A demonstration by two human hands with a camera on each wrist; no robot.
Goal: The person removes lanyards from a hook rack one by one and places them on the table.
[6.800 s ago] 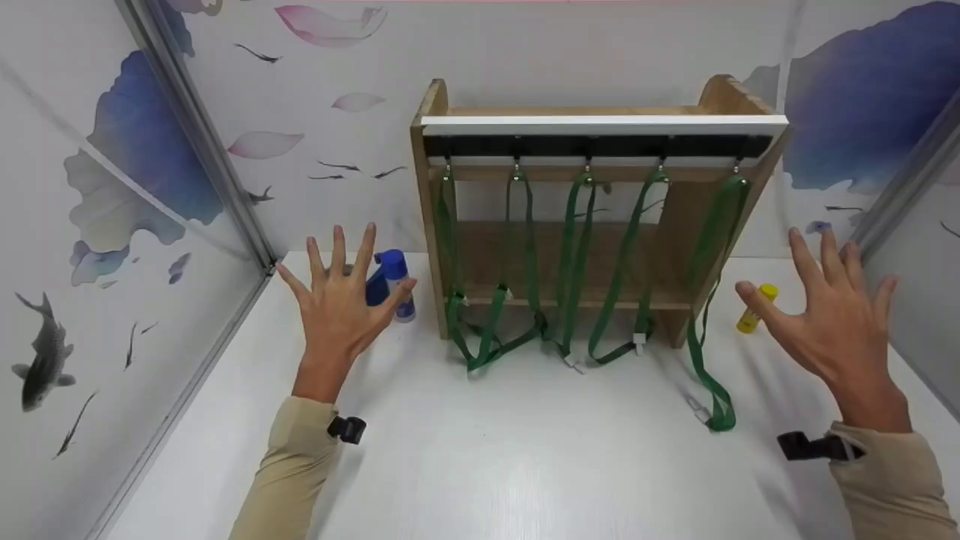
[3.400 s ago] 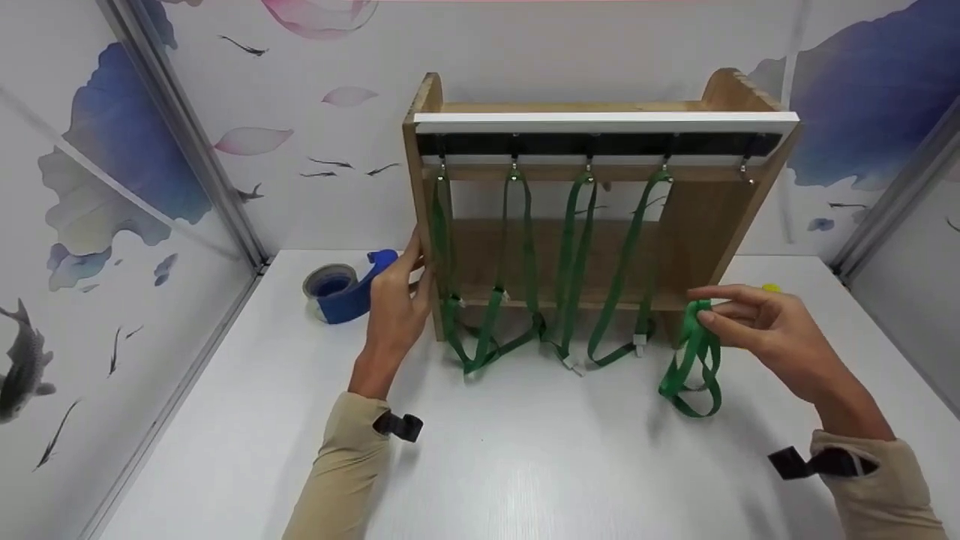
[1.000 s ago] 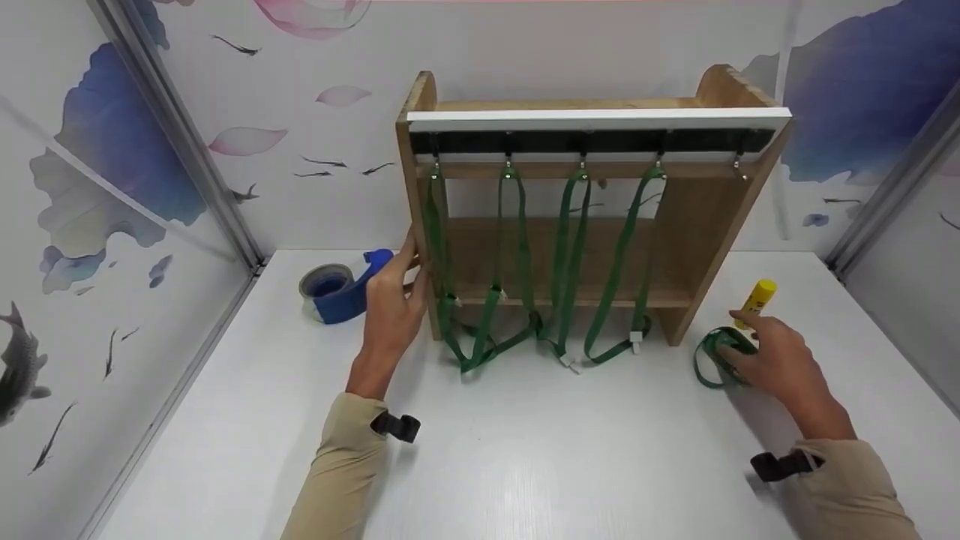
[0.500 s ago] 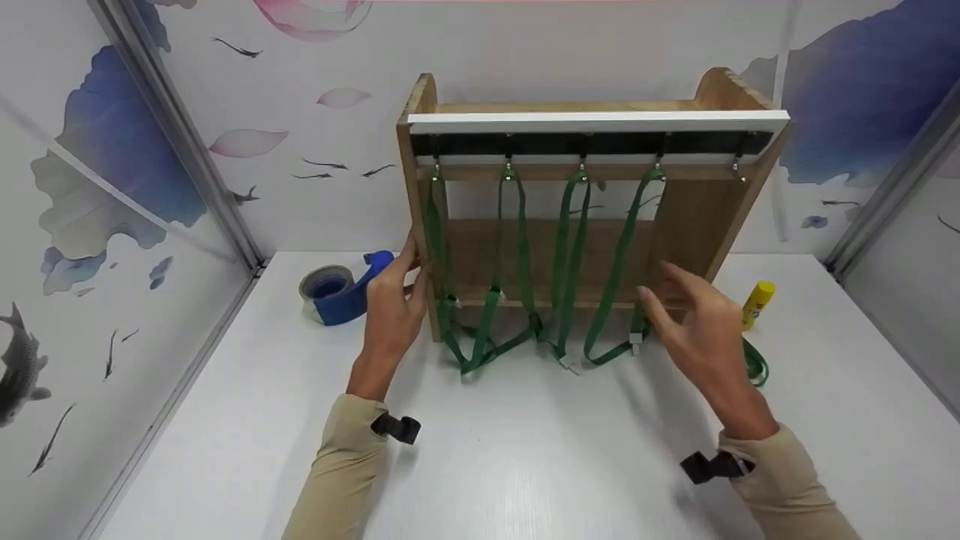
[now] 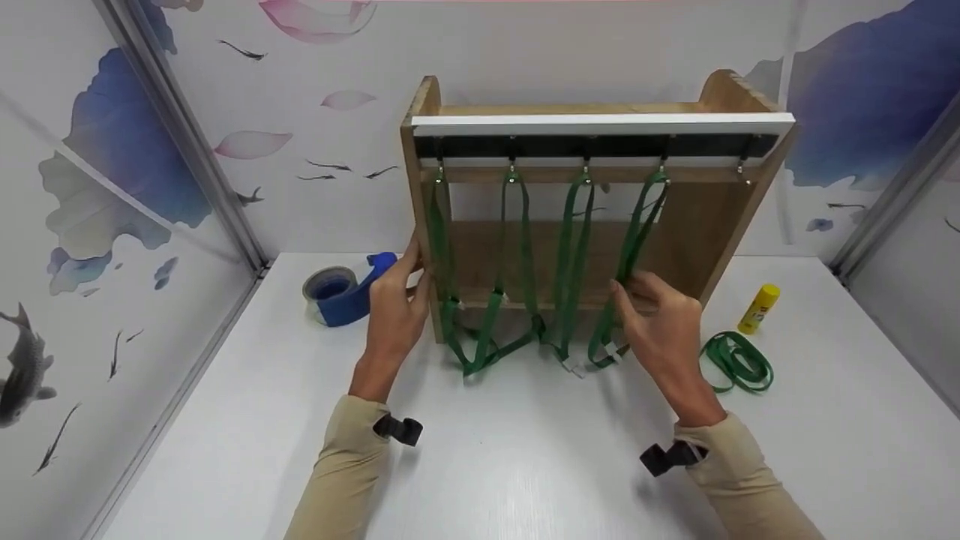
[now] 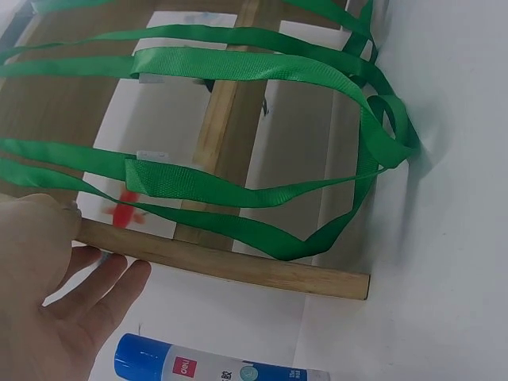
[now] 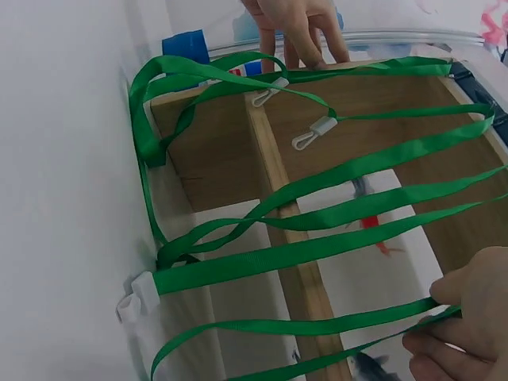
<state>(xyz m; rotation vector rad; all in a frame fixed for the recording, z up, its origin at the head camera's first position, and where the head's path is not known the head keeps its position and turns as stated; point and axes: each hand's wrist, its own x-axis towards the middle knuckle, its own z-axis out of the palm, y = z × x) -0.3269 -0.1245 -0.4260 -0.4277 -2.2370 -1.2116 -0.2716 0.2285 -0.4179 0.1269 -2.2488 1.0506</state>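
Note:
My left hand (image 5: 394,304) grips the left side board of a wooden rack (image 5: 694,217); in the left wrist view its fingers (image 6: 103,298) lie along the outer face of that board. The thumb and fingers of my right hand (image 5: 664,319) pinch the straps of a green lanyard (image 5: 636,240), whose top loop still hangs on its hook. To its left, several more green lanyards (image 5: 571,255) hang from the hooks, their ends lying on the table. White plastic clips (image 7: 313,133) show in the right wrist view. The rightmost hook (image 5: 744,176) is bare.
A coiled green lanyard (image 5: 742,364) lies right of the rack on the white table (image 5: 510,457), near a yellow glue stick (image 5: 759,307). On the left sits a tape roll in a blue dispenser (image 5: 341,306). A blue-capped glue tube (image 6: 214,365) lies beside the rack.
Both hands were spread apart earlier. My left hand took hold of the rack; my right removed the rightmost lanyard, laid it coiled on the table, then moved left and grasped another.

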